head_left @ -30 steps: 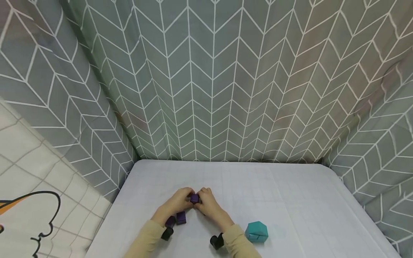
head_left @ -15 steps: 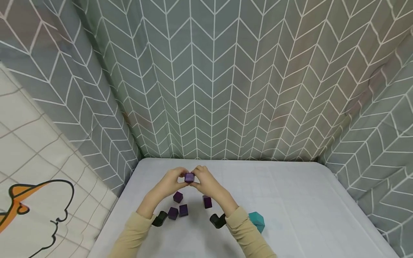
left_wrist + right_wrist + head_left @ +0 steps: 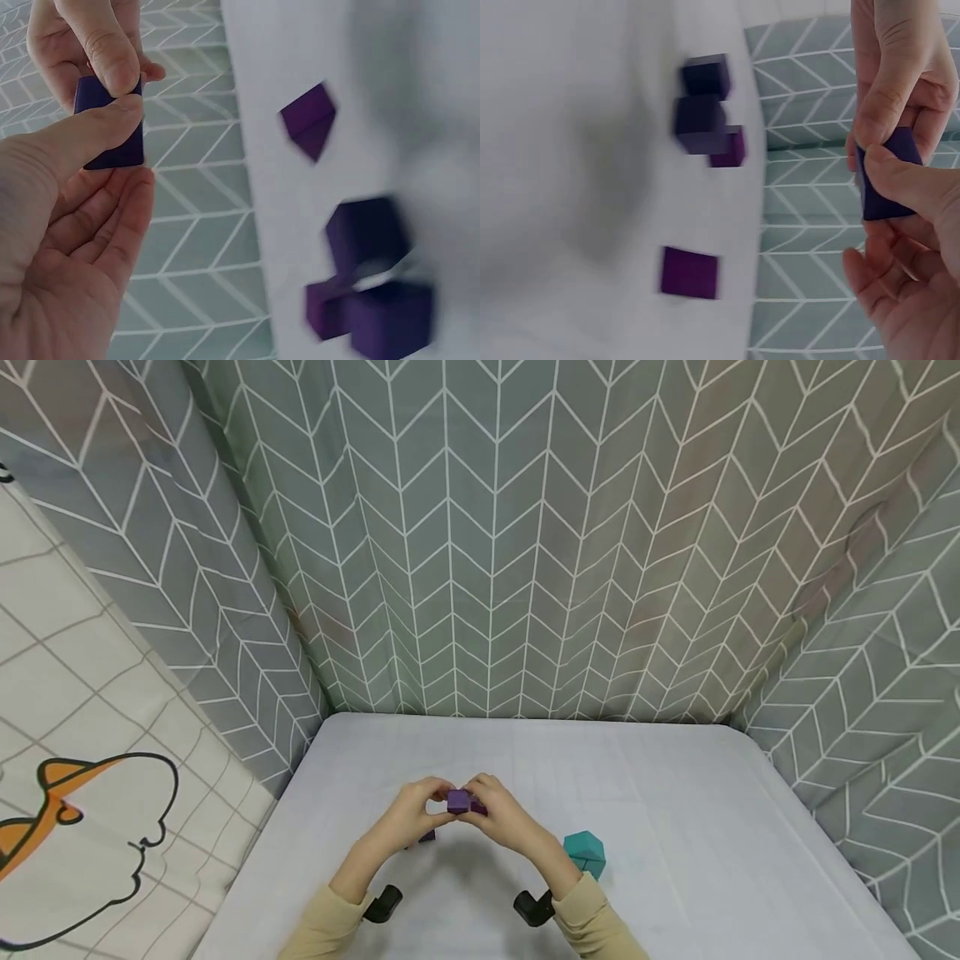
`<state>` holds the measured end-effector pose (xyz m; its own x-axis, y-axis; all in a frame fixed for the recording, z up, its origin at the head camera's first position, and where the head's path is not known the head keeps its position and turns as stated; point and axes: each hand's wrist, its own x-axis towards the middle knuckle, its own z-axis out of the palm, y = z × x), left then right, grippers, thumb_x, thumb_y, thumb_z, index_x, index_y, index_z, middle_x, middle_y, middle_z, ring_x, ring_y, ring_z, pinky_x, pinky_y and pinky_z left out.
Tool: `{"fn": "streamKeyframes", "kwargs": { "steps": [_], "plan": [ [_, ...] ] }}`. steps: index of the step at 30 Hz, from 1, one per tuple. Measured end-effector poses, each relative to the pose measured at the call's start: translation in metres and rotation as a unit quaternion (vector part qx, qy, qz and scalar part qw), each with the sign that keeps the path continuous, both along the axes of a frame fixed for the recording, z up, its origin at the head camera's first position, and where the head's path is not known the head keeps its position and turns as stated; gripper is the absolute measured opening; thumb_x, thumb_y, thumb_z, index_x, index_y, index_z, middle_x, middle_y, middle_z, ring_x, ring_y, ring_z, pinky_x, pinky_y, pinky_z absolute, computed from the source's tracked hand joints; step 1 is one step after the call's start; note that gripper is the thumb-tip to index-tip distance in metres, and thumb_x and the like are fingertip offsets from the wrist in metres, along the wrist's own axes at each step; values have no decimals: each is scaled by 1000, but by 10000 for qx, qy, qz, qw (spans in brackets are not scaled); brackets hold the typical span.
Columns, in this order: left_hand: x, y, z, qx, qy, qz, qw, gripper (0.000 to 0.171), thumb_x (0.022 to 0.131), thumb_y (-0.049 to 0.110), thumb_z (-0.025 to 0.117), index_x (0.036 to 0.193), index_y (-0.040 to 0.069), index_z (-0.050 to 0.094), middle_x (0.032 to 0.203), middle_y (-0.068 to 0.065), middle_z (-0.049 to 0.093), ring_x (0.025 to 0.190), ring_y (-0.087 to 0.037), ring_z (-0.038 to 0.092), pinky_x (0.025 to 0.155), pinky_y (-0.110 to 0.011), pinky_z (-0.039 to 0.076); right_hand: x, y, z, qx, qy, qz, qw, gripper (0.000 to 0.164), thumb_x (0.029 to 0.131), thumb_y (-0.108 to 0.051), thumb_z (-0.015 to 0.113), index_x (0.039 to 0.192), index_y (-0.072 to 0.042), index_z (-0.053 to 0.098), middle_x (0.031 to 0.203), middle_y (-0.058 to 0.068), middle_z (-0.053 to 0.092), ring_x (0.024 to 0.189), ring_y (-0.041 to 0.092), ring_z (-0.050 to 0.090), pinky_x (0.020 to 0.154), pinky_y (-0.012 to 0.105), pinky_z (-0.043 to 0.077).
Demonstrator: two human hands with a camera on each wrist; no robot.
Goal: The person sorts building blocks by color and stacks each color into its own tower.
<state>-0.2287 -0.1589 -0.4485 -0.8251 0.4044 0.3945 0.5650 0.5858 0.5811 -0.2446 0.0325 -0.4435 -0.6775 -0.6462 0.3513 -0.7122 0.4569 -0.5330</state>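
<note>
Thumb and fingers of both hands pinch one small purple block point(image 3: 458, 802), held above the white table. In the left wrist view, my left hand point(image 3: 67, 247) grips the block with its thumb across the top face, while the right hand reaches in from above. The right wrist view has my right hand point(image 3: 922, 247) with its thumb pressed on the same block; its lower fingers are partly spread. Several loose purple blocks lie on the table, such as one block point(image 3: 690, 273) by itself and a block point(image 3: 394, 319) within a cluster. Hands hide most of them in the head view.
To the right of the right forearm stands a teal faceted solid point(image 3: 585, 853). A black camera point(image 3: 383, 903) is at the left wrist, another black camera point(image 3: 534, 908) at the right. Patterned grey curtains point(image 3: 495, 543) border the white table point(image 3: 675, 810).
The hands rose with the block, then came lower in the head view and slightly right. Loose blocks seen between the arms half a second ago are now mostly covered. The head view shifted slightly.
</note>
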Motion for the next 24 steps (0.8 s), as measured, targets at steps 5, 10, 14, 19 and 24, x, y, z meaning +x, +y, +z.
{"fn": "streamKeyframes", "kwargs": {
  "steps": [5,10,14,19,24],
  "plan": [
    [8,14,-29,155,-73,-91,9998,30,73,18,72,99,6,60,93,-3,62,81,-17,60,71,-32,50,10,17,-25,-123,-221,57,9997,26,82,-20,63,102,-6,57,97,2,52,85,19,50,70,21,44],
    [15,29,-58,327,-181,-217,9991,28,74,16,72,97,5,60,92,-4,63,80,-12,60,71,-23,49,17,32,-54,-129,-130,74,9998,25,81,-17,64,102,-5,57,95,1,52,75,17,49,62,17,41],
    [16,38,-77,447,-171,-362,9982,26,72,14,73,93,6,60,88,-2,62,76,-10,59,68,-20,49,20,41,-74,-288,-41,202,9994,23,80,-14,65,99,-4,57,94,2,52,72,14,47,60,16,40],
    [18,45,-94,487,-340,-400,9974,25,71,13,74,91,7,60,85,0,62,73,-5,57,65,-17,47,23,48,-90,-523,-254,308,9978,22,78,-15,67,95,-4,57,92,1,52,73,9,45,61,15,39],
    [20,50,-101,568,-657,-336,9957,26,71,14,75,90,5,60,85,0,61,72,-3,55,64,-17,47,24,51,-101,-734,-405,291,9961,24,78,-17,68,96,-5,58,91,1,53,71,10,46,60,14,38]
  ]
}}
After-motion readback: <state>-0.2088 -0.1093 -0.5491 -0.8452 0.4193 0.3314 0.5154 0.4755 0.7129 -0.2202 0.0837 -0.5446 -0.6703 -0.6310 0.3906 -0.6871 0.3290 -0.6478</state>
